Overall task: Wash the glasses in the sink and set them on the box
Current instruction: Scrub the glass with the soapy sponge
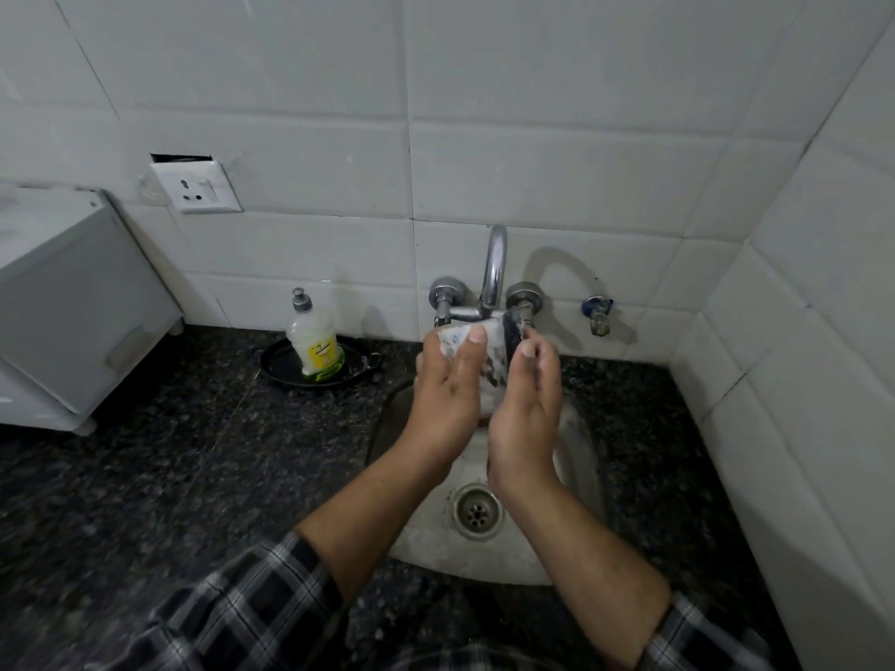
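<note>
Sleeves, left fingers gripping glass, right fingers pinching

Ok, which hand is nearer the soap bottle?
Left. The left hand sits right of the soap bottle; the right hand lies farther right, past the glass.

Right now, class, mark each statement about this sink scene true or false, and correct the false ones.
1. The left hand and the right hand both hold the glass above the sink. True.
2. The soap bottle lies in the sink. False: it stands upright in a black dish on the counter.
3. The box stands left of the sink. True.
4. A plug covers the drain. False: the drain is uncovered.
</note>
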